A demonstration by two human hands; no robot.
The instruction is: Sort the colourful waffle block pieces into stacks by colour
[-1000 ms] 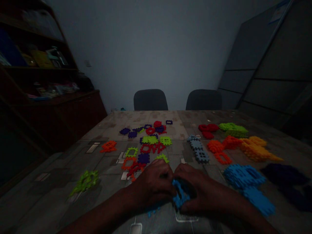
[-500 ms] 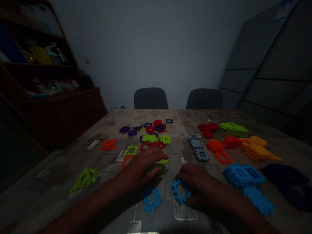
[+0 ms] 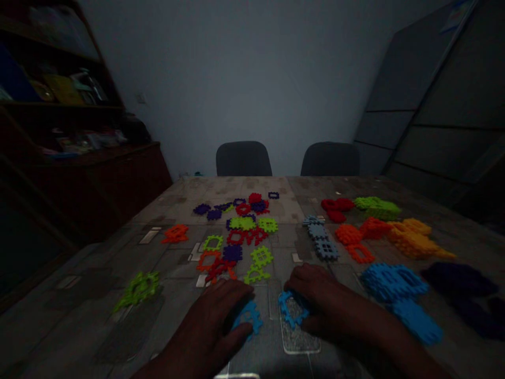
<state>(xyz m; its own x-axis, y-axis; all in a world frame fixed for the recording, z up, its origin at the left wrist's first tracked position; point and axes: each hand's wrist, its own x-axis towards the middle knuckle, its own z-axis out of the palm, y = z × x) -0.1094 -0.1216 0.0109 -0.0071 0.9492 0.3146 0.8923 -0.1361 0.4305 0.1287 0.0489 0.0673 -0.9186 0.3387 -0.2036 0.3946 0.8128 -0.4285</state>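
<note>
My left hand [image 3: 215, 321] is curved over a blue window-pattern building tile [image 3: 254, 316], thumb at its near side and fingers at its far side; the hand covers the tile's left part. To its right, my right hand [image 3: 311, 295] is closed on the right edge of a blue frame-shaped building tile [image 3: 283, 308] with a large opening. Some of its fingers are hidden behind the back of the hand. Just beyond my hands lie a green window tile [image 3: 262, 256] and a green arched tile [image 3: 256, 275], near a purple square tile [image 3: 232, 252] and red pieces [image 3: 219, 269].
At the right are piles of blue tiles [image 3: 394, 283], yellow tiles [image 3: 418, 242], orange-red tiles [image 3: 348, 234] and dark purple tiles [image 3: 460, 279]. Grey tiles [image 3: 325, 249] form a row. Green pieces [image 3: 142, 287] lie left. Two chairs [image 3: 243, 159] stand behind the table.
My left hand has moved back toward me from the green pieces to the blue window tile, uncovering the green, purple and red pieces. My right hand stays on the blue frame tile.
</note>
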